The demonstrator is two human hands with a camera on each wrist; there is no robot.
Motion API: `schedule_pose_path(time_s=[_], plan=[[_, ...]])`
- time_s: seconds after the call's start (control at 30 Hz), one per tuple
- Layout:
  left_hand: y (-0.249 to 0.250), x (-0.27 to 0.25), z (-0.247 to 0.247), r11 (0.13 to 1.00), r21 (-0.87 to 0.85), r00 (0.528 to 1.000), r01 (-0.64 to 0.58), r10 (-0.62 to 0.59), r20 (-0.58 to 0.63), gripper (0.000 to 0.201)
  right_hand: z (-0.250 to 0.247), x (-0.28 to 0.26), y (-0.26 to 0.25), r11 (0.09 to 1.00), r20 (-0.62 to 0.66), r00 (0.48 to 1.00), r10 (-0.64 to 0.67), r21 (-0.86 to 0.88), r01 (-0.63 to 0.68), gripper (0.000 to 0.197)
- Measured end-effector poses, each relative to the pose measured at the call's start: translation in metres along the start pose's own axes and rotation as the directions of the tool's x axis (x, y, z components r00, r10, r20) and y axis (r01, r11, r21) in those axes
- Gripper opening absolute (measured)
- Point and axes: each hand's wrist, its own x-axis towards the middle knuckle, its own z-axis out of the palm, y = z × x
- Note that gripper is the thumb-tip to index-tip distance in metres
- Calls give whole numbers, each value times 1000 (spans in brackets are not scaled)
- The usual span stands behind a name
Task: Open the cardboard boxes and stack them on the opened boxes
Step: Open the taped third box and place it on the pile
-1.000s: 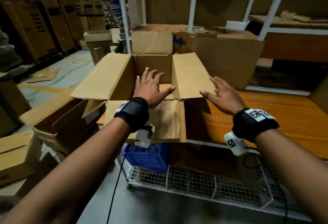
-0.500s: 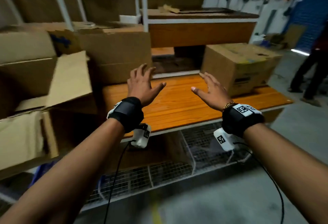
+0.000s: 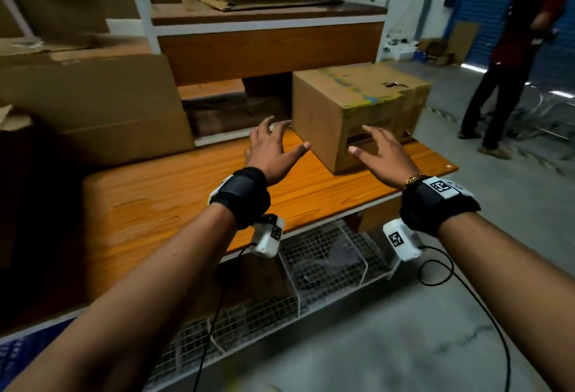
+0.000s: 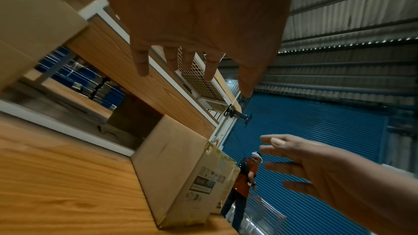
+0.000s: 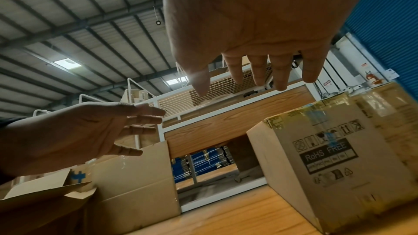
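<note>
The person has turned from the opened box; 2 open hands, left hand (image 3: 273,150) and right hand (image 3: 381,155), now reach for the closed box (image 3: 351,105).

We see a sealed cardboard box (image 3: 351,111) standing upright at the right end of the orange wooden shelf (image 3: 174,205), turned so one corner faces us. Its top flaps are closed, with yellowish and blue tape along the seams and a small tear in the top. The near face carries handling symbols and a dark "RoHS FREE" label. At the left of the shelf we see a larger cardboard box (image 3: 102,105), well apart from the first, and an opened box flap (image 5: 45,194) in front of it.
</note>
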Motion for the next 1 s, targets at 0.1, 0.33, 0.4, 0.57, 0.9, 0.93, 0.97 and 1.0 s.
schedule_pose_path(time_s=[0.1,0.33,0.4,0.57,0.9,0.93,0.97,1.0], plan=[[5,37,23,999,-50,999,-7,9,34,70,1,37,13,1000,15,1000,2,8,-2,69],[22,120,60,988,-149,994,40,-24,104,67,-6,124,48,999,24,999,32,28,-33,67],[28,133,70,987,-159,992,35,-14,129,66,-8,145,61,999,36,999,36,36,-37,65],[45,168,98,991,-114,985,72,-53,166,64,-15,207,104,996,32,998,50,71,-53,59],[78,226,159,937,-231,951,261,-208,230,75,-22,302,182,962,48,988,150,222,-157,61],[83,227,163,898,-327,944,295,-220,247,77,-21,308,184,949,38,988,152,274,-157,61],[85,226,166,851,-415,939,323,-235,250,80,-21,310,185,937,34,987,157,311,-160,62],[85,224,167,812,-469,936,347,-266,231,84,-17,313,184,928,54,986,157,334,-166,62]])
